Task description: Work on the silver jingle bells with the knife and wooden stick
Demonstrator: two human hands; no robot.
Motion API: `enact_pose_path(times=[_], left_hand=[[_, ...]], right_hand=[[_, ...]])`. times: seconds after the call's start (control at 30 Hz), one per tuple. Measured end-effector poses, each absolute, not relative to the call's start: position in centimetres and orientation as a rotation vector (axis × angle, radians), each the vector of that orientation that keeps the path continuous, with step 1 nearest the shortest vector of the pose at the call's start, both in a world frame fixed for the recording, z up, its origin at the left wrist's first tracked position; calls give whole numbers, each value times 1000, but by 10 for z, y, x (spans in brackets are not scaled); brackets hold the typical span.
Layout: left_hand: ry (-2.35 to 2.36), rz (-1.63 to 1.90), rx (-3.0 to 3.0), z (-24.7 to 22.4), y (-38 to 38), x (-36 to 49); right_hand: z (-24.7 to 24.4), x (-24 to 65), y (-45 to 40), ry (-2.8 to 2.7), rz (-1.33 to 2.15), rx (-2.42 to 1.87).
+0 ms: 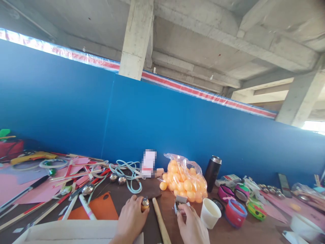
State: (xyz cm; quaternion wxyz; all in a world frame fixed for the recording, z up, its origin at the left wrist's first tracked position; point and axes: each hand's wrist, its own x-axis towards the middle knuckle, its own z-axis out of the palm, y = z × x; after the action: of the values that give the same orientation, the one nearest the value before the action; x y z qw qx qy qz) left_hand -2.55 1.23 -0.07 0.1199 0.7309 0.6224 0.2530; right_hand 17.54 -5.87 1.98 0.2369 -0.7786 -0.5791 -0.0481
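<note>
My left hand (132, 217) is closed round a shiny metal ball (145, 202), thumb and fingers at its sides, with a bit of orange showing under it. My right hand (193, 224) has its fingers pinched together at the mouth of a small grey box (181, 200) with dark bits in it; what the fingertips hold is too small to make out. Between my hands lies a wooden stick (161, 222). A white paper cup (210, 213) stands just right of my right hand.
Behind my hands sit a clear bag of orange balls (186, 181), a black bottle (213, 173) and a phone (148, 163). Light-blue cord (129, 166), sticks and an orange sheet (99, 208) spread leftward. Small bright pouches (236, 212) lie right. A blue partition (162, 118) closes the back.
</note>
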Motion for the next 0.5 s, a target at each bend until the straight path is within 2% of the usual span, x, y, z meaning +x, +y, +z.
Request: enact_pose_path(times=[0.5], left_hand=[[1797,760,2124,1,11,-27]], right_hand=[[20,176,-61,-1531,-169,-2087]])
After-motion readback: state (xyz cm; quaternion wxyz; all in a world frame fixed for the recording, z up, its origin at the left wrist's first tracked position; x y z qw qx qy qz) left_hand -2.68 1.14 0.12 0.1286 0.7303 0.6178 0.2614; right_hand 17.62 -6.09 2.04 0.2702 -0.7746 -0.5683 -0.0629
